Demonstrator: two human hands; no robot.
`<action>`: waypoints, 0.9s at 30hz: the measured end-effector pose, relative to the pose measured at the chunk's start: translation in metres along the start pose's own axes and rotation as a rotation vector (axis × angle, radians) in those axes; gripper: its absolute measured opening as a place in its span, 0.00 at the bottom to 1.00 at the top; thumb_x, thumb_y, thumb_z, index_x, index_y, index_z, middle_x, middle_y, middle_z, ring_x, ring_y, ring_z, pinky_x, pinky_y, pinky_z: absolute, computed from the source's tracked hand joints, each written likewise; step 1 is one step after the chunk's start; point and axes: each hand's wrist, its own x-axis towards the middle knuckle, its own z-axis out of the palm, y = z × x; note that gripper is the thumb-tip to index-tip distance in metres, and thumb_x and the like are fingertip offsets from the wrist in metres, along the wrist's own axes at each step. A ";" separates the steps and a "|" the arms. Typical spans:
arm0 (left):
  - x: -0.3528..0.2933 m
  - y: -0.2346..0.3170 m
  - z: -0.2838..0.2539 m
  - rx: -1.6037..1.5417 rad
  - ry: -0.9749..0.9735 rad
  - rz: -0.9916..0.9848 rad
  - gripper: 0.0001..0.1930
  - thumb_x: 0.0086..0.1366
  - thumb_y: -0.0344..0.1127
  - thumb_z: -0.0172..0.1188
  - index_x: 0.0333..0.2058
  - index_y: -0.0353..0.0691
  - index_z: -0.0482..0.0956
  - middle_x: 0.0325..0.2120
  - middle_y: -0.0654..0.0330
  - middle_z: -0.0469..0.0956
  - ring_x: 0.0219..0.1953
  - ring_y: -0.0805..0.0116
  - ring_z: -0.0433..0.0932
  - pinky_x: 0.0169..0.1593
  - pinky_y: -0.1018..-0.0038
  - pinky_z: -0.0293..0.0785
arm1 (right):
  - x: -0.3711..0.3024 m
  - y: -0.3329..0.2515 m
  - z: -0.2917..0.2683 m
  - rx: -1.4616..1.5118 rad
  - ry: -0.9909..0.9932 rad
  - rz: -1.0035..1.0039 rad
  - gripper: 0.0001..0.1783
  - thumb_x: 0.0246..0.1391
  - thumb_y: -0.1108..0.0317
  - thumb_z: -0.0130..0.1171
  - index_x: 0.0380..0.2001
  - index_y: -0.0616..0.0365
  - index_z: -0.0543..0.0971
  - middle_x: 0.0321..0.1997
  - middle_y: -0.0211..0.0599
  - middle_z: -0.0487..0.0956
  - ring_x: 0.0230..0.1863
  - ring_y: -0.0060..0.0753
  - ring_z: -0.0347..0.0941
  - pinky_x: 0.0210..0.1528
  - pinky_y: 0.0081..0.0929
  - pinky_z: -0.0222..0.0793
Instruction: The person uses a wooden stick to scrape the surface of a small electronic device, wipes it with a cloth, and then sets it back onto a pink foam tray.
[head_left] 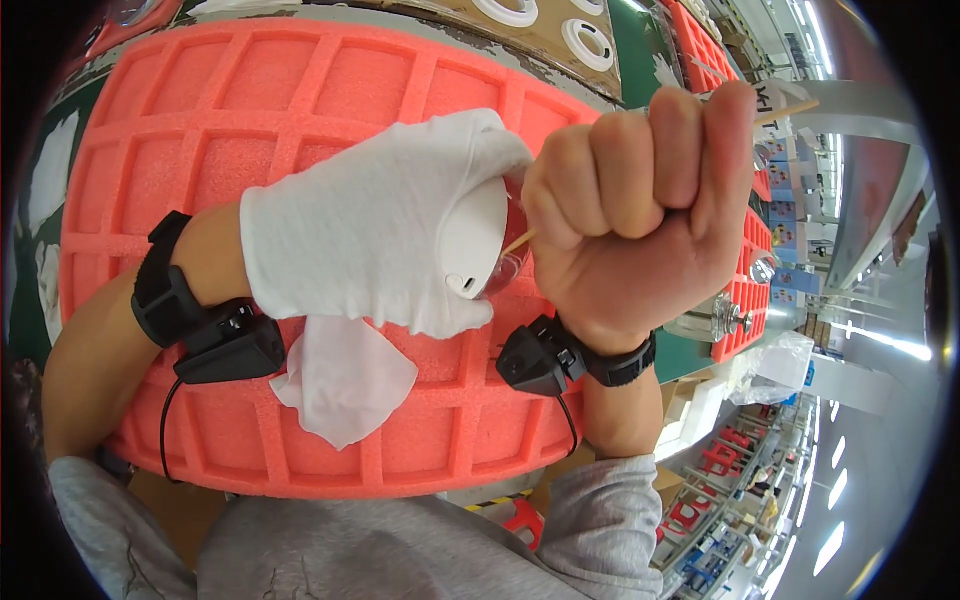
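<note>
My left hand (370,225), in a white glove, is closed around a round white piece (478,235) with a small dark slot near its lower edge. A clear, reddish-looking part (516,262) shows at that piece's right side; its full shape is hidden behind my hands. My bare right hand (640,190) is a fist around a thin wooden stick (790,111). One end of the stick sticks out past the index finger; the other points at the white piece's edge. Whether its tip touches is unclear. Below my left hand lies a white cloth (345,385).
A large pink foam tray (265,75) with square compartments lies beneath both hands. White rings (588,45) rest on a brown board at the back. To the right stand glass pieces (715,320), more pink trays (740,300) and blue boxes (790,240).
</note>
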 end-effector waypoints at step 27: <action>0.004 0.008 -0.005 -0.012 -0.032 -0.044 0.39 0.44 0.38 0.77 0.55 0.36 0.68 0.47 0.51 0.75 0.49 0.53 0.76 0.54 0.63 0.74 | 0.000 -0.003 0.004 -0.003 0.058 -0.041 0.29 0.75 0.50 0.31 0.17 0.48 0.54 0.13 0.21 0.51 0.16 0.20 0.40 0.16 0.22 0.37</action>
